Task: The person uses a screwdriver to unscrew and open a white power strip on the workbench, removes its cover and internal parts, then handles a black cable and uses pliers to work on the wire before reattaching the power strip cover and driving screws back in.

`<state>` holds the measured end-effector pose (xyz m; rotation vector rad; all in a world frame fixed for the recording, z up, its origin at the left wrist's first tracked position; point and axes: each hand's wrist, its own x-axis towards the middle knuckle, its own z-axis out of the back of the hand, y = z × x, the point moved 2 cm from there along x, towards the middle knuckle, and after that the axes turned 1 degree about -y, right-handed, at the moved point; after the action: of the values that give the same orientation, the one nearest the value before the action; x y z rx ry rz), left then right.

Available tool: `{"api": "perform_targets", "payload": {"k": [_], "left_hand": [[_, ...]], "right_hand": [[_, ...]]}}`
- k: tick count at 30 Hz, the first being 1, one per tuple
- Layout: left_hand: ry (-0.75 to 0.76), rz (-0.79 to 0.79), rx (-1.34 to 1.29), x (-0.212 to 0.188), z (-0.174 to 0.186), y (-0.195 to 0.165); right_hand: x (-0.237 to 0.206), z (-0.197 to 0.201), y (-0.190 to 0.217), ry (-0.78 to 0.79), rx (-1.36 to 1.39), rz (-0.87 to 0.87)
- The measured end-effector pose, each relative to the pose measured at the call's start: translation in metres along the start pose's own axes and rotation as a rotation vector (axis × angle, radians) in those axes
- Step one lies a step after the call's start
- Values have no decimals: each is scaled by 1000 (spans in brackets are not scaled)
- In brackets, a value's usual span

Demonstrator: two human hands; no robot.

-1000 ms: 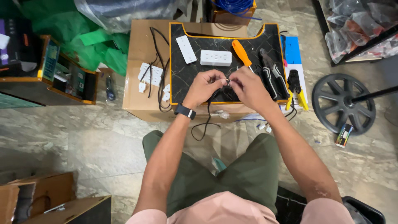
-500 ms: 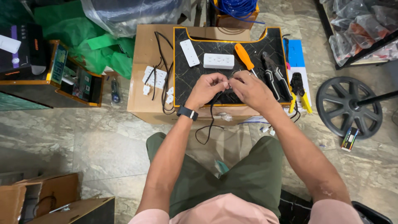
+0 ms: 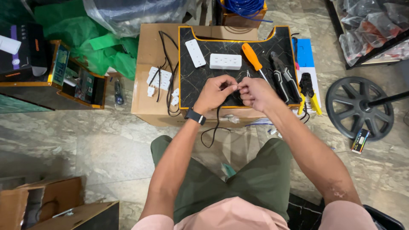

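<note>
Both hands are met at frame centre over the front edge of the black marble-pattern worktop (image 3: pixel 200 76), which is laid on a cardboard box (image 3: pixel 149 55). A thin black cable (image 3: pixel 216 127) is pinched between them: left hand (image 3: pixel 215 91) is closed on it from the left, right hand (image 3: pixel 255 93) closed on it from the right, fingertips nearly touching. What exactly sits at the cable end cannot be made out.

The cable's long axis runs down from the pinch point, over the box front, and loops toward the lower centre near the knees. Neither hand is nearer; the end is shared.

A smartwatch (image 3: pixel 195 116) is worn on the left wrist.

Just above the hands: a white power strip (image 3: pixel 225 61) lying crosswise, a second white strip (image 3: pixel 196 53) tilted beside it. An orange-handled screwdriver (image 3: pixel 253 57) lies diagonally to the upper right, a yellow-handled crimping tool (image 3: pixel 309 89) further right.
</note>
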<state>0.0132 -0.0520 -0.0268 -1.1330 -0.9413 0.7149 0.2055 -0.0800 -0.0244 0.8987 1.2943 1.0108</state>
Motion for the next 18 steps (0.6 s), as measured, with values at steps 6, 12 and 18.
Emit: {"api": "perform_targets", "payload": {"k": [6, 12, 18], "left_hand": [[-10, 47, -131, 2, 0, 6], [-1, 41, -163, 5, 2, 12], [40, 45, -120, 3, 4, 10]], "right_hand": [[-20, -3, 21, -67, -162, 160], [-67, -26, 65, -143, -792, 978], [-54, -23, 48, -184, -889, 937]]}}
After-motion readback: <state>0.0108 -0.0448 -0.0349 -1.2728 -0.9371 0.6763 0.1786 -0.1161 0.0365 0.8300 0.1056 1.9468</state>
